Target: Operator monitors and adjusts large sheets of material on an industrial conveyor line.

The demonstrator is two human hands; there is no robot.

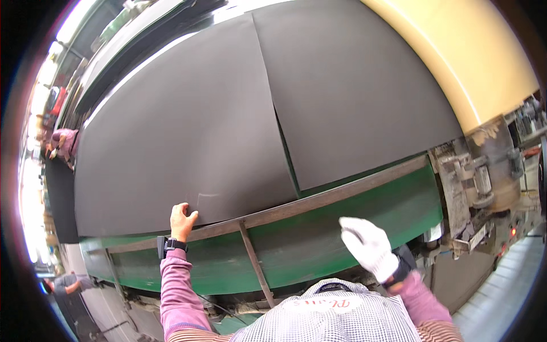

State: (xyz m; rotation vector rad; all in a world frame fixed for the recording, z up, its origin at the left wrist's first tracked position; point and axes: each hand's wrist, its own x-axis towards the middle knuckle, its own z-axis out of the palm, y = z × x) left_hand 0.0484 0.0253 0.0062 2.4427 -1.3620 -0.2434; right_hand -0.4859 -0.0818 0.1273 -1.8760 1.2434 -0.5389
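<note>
A large dark grey sheet [171, 137] lies on the green conveyor belt [319, 245]. Its right edge meets a second dark sheet [353, 91], with a narrow wedge-shaped gap between them toward the near side. My left hand [182, 222], bare with a dark band at the wrist, is at the first sheet's near edge. Its fingers are bent and the thumb stands apart, both showing above the sheet. In a white glove, my right hand [366, 245] is held in front of the conveyor's near side, fingers stretched out and nothing in it.
A metal rail [364, 185] runs along the conveyor's near side. At the right sits a big yellow roller [461, 51] beside machine parts [478, 182] with a red light. One person [65, 142] is at the far left end; another person [71, 284] is at lower left.
</note>
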